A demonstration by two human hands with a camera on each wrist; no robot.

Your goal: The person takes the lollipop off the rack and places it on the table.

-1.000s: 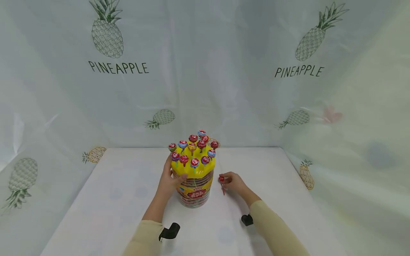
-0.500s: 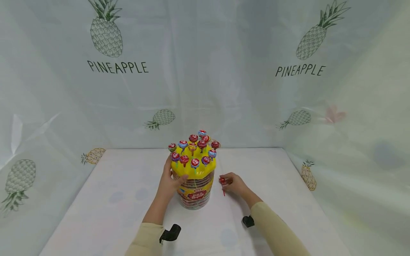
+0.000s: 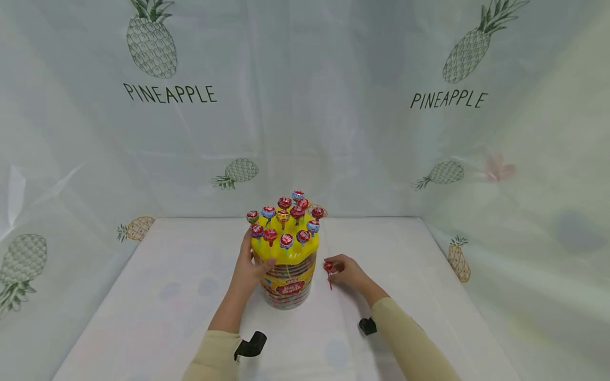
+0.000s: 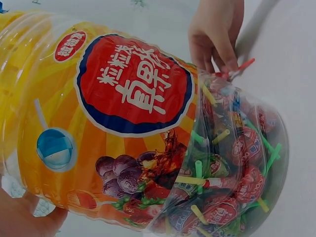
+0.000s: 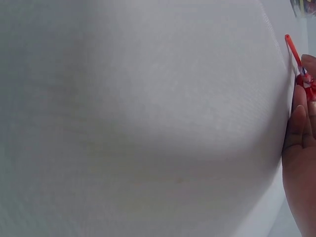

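Note:
A clear plastic jar [image 3: 290, 288] with a yellow and red label stands on the table, tilted slightly. Wrapped lollipops stick up from its yellow lid [image 3: 280, 256]; more lollipops [image 4: 249, 143] lie inside, seen through the clear wall. My left hand [image 3: 250, 269] grips the jar's upper left side, thumb at the front and the other fingers partly hidden behind it. Right of the jar, low over the table, my right hand [image 3: 348, 271] pinches a red-wrapped lollipop [image 3: 328, 267]. In the right wrist view its red stick [image 5: 293, 50] points away from the fingers.
The white table [image 3: 181, 317] extends around the jar on both sides. Behind it hangs a pale curtain [image 3: 314, 121] printed with pineapples. Each sleeve has a black wrist mount [image 3: 251, 345] beside it.
The head view has shifted slightly. My left hand keeps its grip on the jar, and my right hand still pinches the lollipop in nearly the same spot.

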